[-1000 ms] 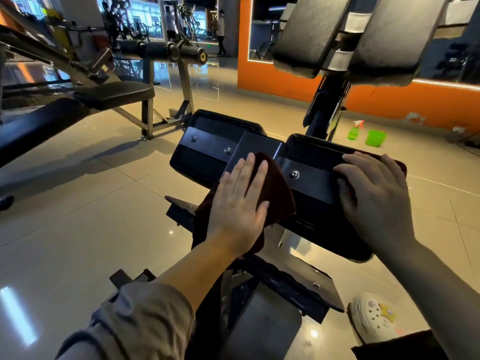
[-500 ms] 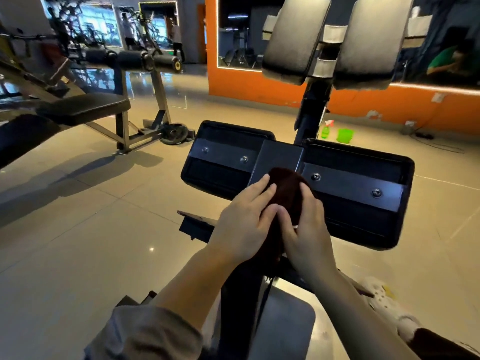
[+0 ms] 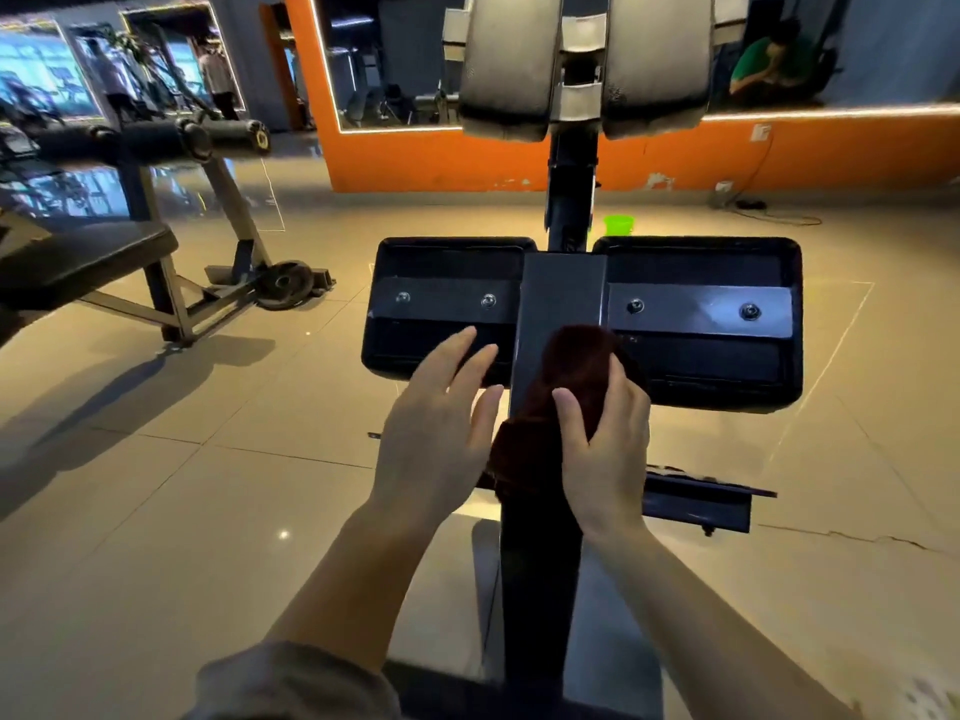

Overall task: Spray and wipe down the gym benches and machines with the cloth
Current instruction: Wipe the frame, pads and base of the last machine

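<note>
- We see our right hand (image 3: 605, 439) curled around a dark red cloth (image 3: 563, 392). The thumb lies on top of the cloth and the other fingers (image 3: 626, 379) wrap round its far side.
- The cloth sits on the middle bar (image 3: 558, 304) of the black machine (image 3: 701, 366), right where the two flat black pads meet. Its lower end hangs down the bar toward us.
- Our left hand (image 3: 434, 423) is just beside the cloth, on its left. Its fingers are straight and a little spread, and they hold nothing. The fingertips reach over the near edge of the left pad (image 3: 415, 272). We cannot tell if they touch it.
- Two big grey cushions (image 3: 587, 59) stand high up at the far end of the machine.
- A small green tub (image 3: 619, 224) sits on the floor behind the machine, near the orange wall (image 3: 415, 158).
- Another bench (image 3: 88, 252) stands well apart on the left, with a round weight plate (image 3: 284, 284) at its foot.
</note>
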A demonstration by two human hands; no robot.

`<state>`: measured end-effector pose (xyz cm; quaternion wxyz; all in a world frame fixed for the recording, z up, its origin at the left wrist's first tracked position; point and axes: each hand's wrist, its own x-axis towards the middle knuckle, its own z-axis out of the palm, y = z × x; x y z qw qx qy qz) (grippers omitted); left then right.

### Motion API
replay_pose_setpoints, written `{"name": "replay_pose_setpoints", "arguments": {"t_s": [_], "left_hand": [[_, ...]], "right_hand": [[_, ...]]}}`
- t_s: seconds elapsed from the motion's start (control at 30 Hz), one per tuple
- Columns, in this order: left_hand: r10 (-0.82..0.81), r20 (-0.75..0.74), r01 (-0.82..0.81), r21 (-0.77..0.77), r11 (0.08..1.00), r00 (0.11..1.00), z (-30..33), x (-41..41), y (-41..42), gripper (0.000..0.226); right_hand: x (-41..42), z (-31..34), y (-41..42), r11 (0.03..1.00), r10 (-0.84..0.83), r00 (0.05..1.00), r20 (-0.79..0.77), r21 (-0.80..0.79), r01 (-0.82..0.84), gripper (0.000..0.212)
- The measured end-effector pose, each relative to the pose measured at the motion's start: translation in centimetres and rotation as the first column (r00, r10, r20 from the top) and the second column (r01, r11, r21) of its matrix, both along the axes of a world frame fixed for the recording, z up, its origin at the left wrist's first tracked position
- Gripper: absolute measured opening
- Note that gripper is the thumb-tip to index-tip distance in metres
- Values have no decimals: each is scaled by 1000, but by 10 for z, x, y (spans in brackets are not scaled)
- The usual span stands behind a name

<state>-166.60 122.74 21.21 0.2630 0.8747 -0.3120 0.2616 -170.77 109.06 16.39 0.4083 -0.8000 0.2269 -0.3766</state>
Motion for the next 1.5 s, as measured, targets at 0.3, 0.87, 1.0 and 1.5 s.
{"name": "replay_pose_setpoints", "arguments": {"t_s": [0.3,0.87,1.0,1.5], "left_hand": [[-303,284,167,418,893,910,-36,7,-76,47],[-300,448,138,359,923,842,-56,17,-85,35],[-305,461,144,352,925,833,-56,17,-86,32],[-295,437,129,369,920,850,-55,15,-87,26]], "right_hand": [[-60,-122,27,987,151,987,-45,51,-149,61],[-56,-149,19,963,257,960,111,49,-264,61],[-71,-208,25,906,333,941,-66,299,-300,62],[-83,-150,34,761,400,916,-8,560,-328,63]]}}
